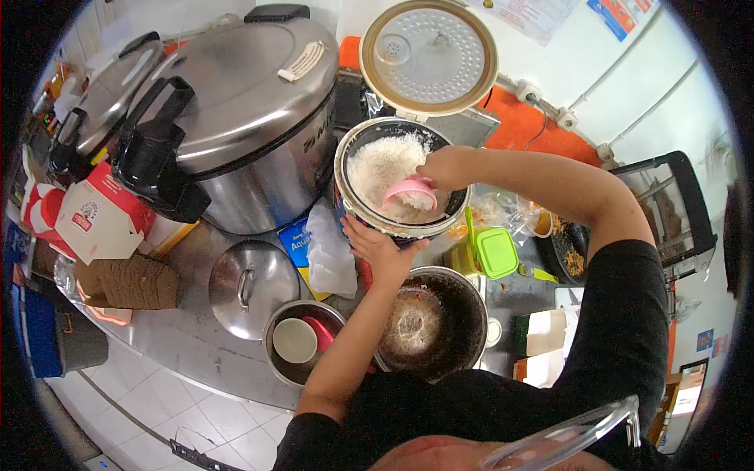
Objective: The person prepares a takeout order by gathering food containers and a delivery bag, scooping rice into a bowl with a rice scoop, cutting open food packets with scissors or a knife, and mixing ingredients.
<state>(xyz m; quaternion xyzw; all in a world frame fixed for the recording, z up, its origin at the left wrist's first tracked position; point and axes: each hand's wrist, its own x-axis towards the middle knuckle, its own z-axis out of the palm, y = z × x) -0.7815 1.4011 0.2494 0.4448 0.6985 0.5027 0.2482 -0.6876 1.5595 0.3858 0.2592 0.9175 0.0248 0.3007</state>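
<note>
The rice cooker (342, 180) stands with its lid (430, 56) raised, and white rice (385, 165) fills part of the pot. My right hand (441, 169) is closed on the edge of a small pink bowl (411, 188), which is tilted inside the cooker with rice in it. Against the cooker's front wall, just under the rim, rests my left hand (378, 247), its fingers spread. Below the cooker sits a large dark metal pot (432, 322) with a stained inside. Beside it, a smaller metal pot (276, 365) contains a pale bowl (295, 341) and something pink-red.
Two large steel cookers (243, 102) with black handles take up the left. A steel lid (255, 294), brown cartons (137, 282) and a blue-yellow packet (295, 243) lie on the metal counter. At right are a green-lidded container (496, 253) and a black pan (567, 251).
</note>
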